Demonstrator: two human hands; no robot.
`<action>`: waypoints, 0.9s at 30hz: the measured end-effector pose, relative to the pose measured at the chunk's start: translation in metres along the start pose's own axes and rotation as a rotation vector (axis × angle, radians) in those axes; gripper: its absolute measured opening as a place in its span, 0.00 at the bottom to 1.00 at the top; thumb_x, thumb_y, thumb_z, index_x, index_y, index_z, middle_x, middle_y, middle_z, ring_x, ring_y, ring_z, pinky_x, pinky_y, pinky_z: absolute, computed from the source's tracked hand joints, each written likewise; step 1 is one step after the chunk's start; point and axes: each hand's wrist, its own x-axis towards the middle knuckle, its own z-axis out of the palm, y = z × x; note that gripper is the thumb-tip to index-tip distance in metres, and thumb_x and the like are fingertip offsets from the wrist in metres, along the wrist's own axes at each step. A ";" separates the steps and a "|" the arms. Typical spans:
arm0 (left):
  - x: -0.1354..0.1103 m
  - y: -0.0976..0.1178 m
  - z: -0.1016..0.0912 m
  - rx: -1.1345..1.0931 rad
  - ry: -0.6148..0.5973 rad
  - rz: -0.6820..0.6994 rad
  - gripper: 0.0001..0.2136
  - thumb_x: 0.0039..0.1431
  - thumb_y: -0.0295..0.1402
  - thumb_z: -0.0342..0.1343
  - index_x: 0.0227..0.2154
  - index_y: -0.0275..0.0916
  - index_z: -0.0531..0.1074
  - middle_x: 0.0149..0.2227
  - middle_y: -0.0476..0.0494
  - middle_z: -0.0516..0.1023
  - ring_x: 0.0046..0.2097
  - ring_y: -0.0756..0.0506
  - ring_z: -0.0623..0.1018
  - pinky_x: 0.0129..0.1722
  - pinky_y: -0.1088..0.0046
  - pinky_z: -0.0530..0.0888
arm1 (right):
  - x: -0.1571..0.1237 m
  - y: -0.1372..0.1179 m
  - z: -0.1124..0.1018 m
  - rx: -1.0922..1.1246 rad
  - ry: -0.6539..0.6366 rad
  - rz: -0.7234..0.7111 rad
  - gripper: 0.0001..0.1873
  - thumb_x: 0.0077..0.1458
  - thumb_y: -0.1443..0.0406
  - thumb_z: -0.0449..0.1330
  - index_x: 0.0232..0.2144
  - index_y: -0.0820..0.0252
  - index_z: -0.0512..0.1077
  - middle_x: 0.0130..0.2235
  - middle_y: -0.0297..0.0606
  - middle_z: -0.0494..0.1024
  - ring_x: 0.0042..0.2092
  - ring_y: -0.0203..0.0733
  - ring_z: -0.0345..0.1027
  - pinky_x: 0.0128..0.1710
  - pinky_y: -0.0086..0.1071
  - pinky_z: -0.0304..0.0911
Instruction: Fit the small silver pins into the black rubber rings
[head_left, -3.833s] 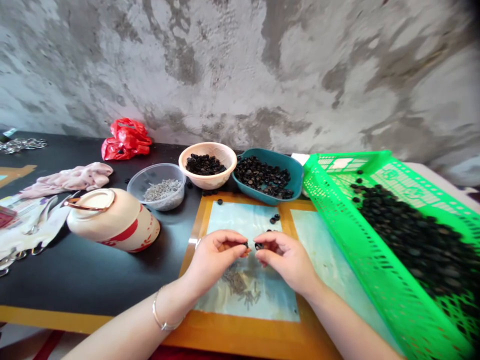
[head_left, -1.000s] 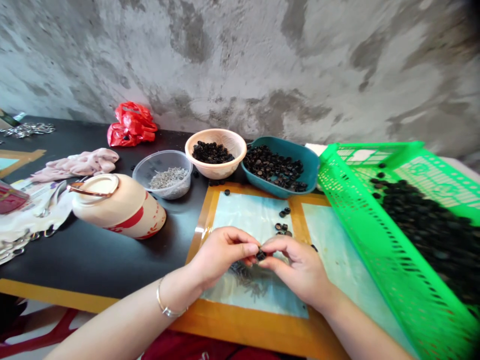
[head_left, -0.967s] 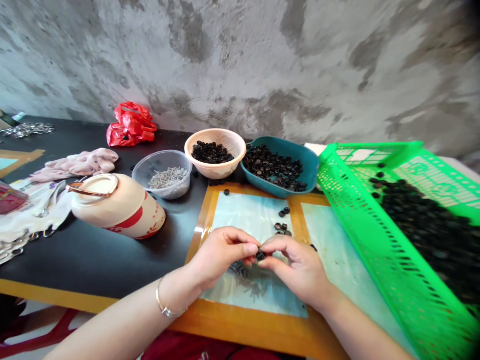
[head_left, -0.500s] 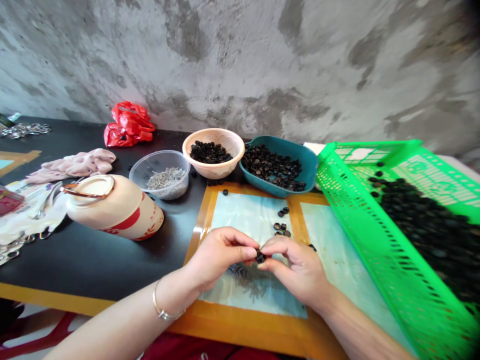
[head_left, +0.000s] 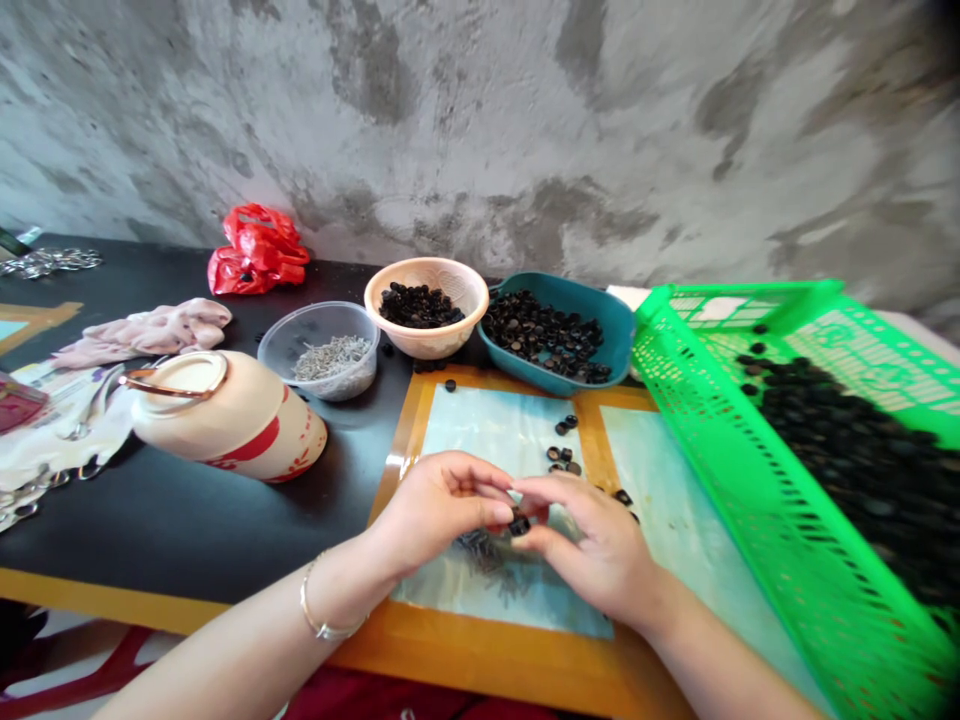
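Observation:
A small black round cap (head_left: pixel 519 524) is held between the fingertips of my two hands, above the light-blue sheet (head_left: pixel 480 415). My left hand (head_left: pixel 442 505) pinches it from the left with thumb and fingers. From the right, the thumb and forefinger of my right hand (head_left: pixel 592 530) close on it. Part of the cap is covered by fingertips. Beneath my hands lies a small pile of thin grey metal pins or screws (head_left: pixel 480 545), partly hidden. Several loose black caps (head_left: pixel 564 460) rest on the sheet just beyond my right hand.
At the back stand a clear bowl of metal pins (head_left: pixel 319 350), a peach bowl (head_left: pixel 427 345) and a teal basin (head_left: pixel 559 380) of black caps. A green crate (head_left: pixel 697 450) of black parts fills the right. Left are a cream flask (head_left: pixel 232 415), pink gloves (head_left: pixel 150 330) and a red bag (head_left: pixel 259 250).
The black cap has shifted slightly down and turned between my fingertips. My right forefinger has moved a little left over it, near my left fingers. The containers have stayed put.

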 end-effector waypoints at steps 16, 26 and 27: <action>0.001 -0.011 -0.004 0.089 -0.040 0.002 0.15 0.47 0.37 0.69 0.36 0.34 0.76 0.31 0.42 0.83 0.31 0.48 0.79 0.33 0.74 0.75 | 0.008 -0.003 0.002 0.010 0.054 -0.159 0.09 0.53 0.66 0.66 0.35 0.60 0.71 0.30 0.36 0.74 0.32 0.38 0.65 0.35 0.34 0.62; -0.005 -0.009 0.003 0.271 -0.103 0.224 0.23 0.36 0.25 0.72 0.41 0.37 0.77 0.38 0.43 0.82 0.39 0.45 0.80 0.41 0.71 0.77 | 0.003 0.004 0.001 0.054 0.086 -0.144 0.08 0.55 0.67 0.65 0.37 0.61 0.71 0.30 0.36 0.72 0.33 0.39 0.65 0.35 0.34 0.62; -0.006 -0.010 0.003 0.327 -0.086 0.259 0.23 0.36 0.24 0.72 0.41 0.38 0.78 0.38 0.43 0.82 0.39 0.45 0.80 0.42 0.71 0.77 | 0.003 0.004 0.001 0.055 0.089 -0.141 0.08 0.54 0.68 0.65 0.37 0.61 0.71 0.30 0.36 0.72 0.33 0.38 0.65 0.35 0.34 0.62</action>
